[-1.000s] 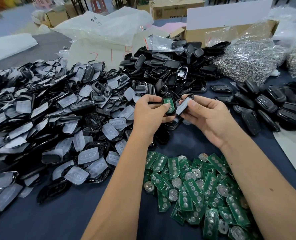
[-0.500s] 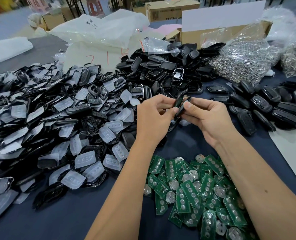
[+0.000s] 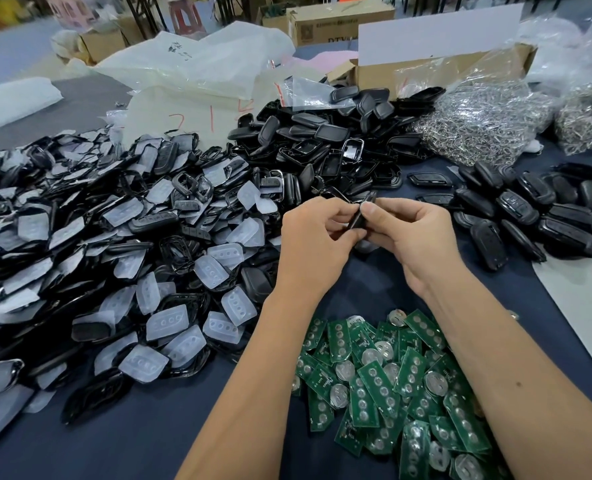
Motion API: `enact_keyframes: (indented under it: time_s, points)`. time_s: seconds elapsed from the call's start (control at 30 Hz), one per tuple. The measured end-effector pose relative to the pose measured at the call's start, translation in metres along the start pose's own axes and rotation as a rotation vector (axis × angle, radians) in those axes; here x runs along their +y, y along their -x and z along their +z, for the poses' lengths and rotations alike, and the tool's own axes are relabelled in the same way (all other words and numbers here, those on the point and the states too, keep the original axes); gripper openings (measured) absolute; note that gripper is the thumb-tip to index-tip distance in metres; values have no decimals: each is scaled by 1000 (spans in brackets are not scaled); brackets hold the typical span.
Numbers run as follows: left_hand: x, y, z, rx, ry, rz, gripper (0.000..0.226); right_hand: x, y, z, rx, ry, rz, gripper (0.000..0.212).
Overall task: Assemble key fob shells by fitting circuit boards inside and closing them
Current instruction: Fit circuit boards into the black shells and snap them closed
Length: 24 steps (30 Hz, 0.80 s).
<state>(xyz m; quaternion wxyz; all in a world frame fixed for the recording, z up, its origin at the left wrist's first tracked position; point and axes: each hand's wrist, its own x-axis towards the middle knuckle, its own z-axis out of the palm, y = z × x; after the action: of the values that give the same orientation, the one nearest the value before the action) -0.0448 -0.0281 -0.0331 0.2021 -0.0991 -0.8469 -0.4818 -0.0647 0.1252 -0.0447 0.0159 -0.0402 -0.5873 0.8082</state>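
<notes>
1. Step in hand: closing. The left hand and right hand both pinch 1 black plastic key fob shell, held edge-on above the dark blue table.
2. Next move, judged: even squeezing along the seam until seated.

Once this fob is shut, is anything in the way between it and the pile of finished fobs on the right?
Nothing visible stands in the way. Both hands, left hand and right hand, pinch the key fob above the dark cloth, and the stretch toward the finished fobs on the right holds only bare cloth.
</notes>
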Motion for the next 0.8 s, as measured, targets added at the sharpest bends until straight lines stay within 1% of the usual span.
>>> enact_keyframes:
  time_s: [0.03,0.07,0.17,0.33,0.4,0.5,0.63,0.8]
  points:
    - [1,0,0,6,2,2,28,0,0,0,6,7,-11,46]
    - [1,0,0,10,5,2,28,0,0,0,7,21,-23,44]
    - [0,-2,-4,14,13,-17,27,-3,-2,-5,-30,108,-89,34]
    - [0,-4,-12,-52,75,-107,30,-10,-6,-20,-237,294,-174,39]
    - [1,-5,-14,-97,92,-106,32,-12,-5,-21,-282,287,-192,31]
    - [0,-6,-18,-134,129,-119,32,-14,-5,-20,-294,279,-203,21]
    - [-2,-6,-20,-125,229,-171,25,-15,-4,-19,-319,223,-213,18]
    - [-6,-7,-21,-106,246,-194,18,-15,-2,-17,-314,211,-204,18]
